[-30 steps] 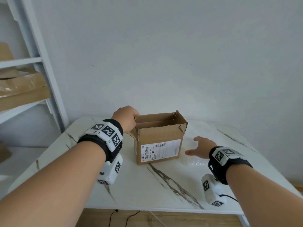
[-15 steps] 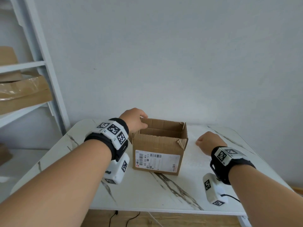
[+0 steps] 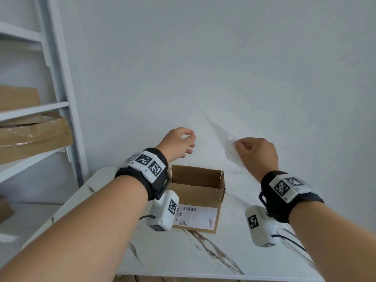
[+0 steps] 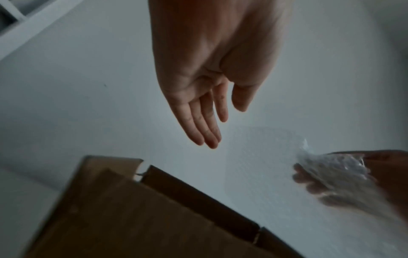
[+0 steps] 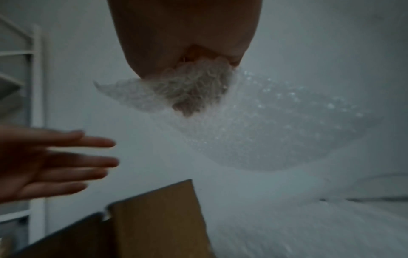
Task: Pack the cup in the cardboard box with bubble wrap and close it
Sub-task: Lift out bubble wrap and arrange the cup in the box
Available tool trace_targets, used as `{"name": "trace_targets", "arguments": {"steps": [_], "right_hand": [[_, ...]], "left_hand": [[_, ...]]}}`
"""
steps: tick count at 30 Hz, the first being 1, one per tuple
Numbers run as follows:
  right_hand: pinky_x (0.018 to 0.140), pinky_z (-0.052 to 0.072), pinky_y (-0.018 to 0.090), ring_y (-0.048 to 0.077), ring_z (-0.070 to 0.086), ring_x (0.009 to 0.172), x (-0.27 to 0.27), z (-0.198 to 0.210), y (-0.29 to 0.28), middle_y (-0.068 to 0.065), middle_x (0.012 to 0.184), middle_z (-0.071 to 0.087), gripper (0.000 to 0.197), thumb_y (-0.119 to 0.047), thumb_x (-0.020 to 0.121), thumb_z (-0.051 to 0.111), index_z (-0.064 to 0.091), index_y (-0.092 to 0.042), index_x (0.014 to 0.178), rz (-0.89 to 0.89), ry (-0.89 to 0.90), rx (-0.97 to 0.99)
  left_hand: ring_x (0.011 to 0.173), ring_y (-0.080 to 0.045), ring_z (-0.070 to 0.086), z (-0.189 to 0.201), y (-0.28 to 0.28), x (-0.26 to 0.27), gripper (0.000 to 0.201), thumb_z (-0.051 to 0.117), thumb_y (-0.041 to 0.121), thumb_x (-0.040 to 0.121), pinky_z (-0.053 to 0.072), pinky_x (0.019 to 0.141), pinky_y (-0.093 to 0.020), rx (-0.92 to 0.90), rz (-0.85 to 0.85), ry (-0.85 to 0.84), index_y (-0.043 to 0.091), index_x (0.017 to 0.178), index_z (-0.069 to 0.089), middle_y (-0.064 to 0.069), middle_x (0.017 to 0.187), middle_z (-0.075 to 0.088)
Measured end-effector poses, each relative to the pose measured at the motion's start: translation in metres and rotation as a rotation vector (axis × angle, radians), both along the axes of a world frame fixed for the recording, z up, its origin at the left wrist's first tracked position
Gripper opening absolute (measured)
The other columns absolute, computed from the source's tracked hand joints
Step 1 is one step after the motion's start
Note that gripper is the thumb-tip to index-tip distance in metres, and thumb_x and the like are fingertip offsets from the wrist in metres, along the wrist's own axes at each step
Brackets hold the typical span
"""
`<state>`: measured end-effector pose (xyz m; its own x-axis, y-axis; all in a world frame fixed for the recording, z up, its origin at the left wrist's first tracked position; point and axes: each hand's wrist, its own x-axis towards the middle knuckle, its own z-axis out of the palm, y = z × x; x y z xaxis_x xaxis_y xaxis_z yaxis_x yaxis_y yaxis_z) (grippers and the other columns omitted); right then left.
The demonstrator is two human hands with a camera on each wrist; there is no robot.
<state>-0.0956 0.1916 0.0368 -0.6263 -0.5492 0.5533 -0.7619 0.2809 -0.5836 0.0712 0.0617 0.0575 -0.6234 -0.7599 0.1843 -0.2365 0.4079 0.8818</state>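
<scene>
**What the views leave unclear**

The cup does not show in any view, and the inside of the cardboard box is visible only down its far wall; its floor is hidden by the near wall. The left wrist unit covers the left end of the shipping label, whose print is too small to read. The bubble wrap is nearly lost against the white wall in the head view, so its full outline cannot be traced. In the right wrist view the right hand has its fingers veiled behind the wrap, and the left hand is motion-blurred and cut off at the left edge.
</scene>
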Motion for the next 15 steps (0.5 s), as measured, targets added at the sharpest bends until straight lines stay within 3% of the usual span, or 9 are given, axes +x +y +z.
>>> {"name": "trace_targets", "arguments": {"steps": [2,5,8,10,12,15], "right_hand": [[0.071,0.057,0.038,0.024,0.068,0.077,0.018,0.006,0.0,0.003,0.081,0.076,0.026,-0.028,0.088,0.054,0.076,-0.016,0.083,0.099,0.117,-0.014],[0.074,0.055,0.035,0.015,0.066,0.079,0.039,0.005,-0.001,-0.005,0.087,0.076,0.023,-0.027,0.09,0.056,0.078,-0.021,0.089,0.189,0.276,-0.003],[0.072,0.053,0.034,0.014,0.064,0.078,0.045,-0.002,-0.003,-0.006,0.087,0.076,0.021,-0.028,0.089,0.057,0.078,-0.024,0.088,0.245,0.336,0.012],[0.074,0.054,0.034,0.013,0.065,0.079,0.046,-0.007,-0.006,-0.007,0.089,0.076,0.022,-0.029,0.089,0.056,0.077,-0.024,0.087,0.29,0.333,0.067],[0.078,0.052,0.033,0.012,0.064,0.084,0.044,-0.011,-0.01,-0.007,0.094,0.076,0.026,-0.034,0.091,0.054,0.078,-0.024,0.089,0.324,0.279,0.133],[0.088,0.042,0.023,0.012,0.06,0.109,0.035,-0.013,-0.012,-0.007,0.116,0.069,0.027,-0.035,0.094,0.053,0.075,-0.023,0.104,0.345,0.142,0.17]], "left_hand": [[0.102,-0.02,0.065,0.006,0.01,-0.003,0.049,0.046,0.042,0.097,0.055,0.087,-0.031,0.081,-0.066,0.064,0.034,0.145,0.035,-0.007,0.12,0.062],[0.099,-0.02,0.067,0.009,0.017,-0.004,0.057,0.049,0.05,0.093,0.057,0.087,-0.034,0.152,-0.09,0.119,0.044,0.146,0.028,-0.004,0.119,0.057],[0.09,-0.015,0.065,0.005,0.016,0.0,0.048,0.057,0.036,0.093,0.057,0.082,-0.028,0.189,-0.073,0.109,0.027,0.139,0.045,0.001,0.123,0.055],[0.094,-0.015,0.063,0.0,0.012,0.004,0.039,0.061,0.021,0.092,0.055,0.078,-0.022,0.192,-0.054,0.095,0.016,0.13,0.057,-0.005,0.13,0.057],[0.104,-0.015,0.058,-0.004,0.007,0.008,0.043,0.065,0.01,0.088,0.051,0.074,-0.016,0.154,-0.033,0.095,0.015,0.13,0.058,-0.003,0.136,0.054],[0.113,-0.015,0.057,-0.004,0.001,0.017,0.056,0.07,0.001,0.082,0.049,0.074,-0.016,0.106,-0.017,0.104,0.021,0.133,0.056,0.004,0.141,0.05]]}}
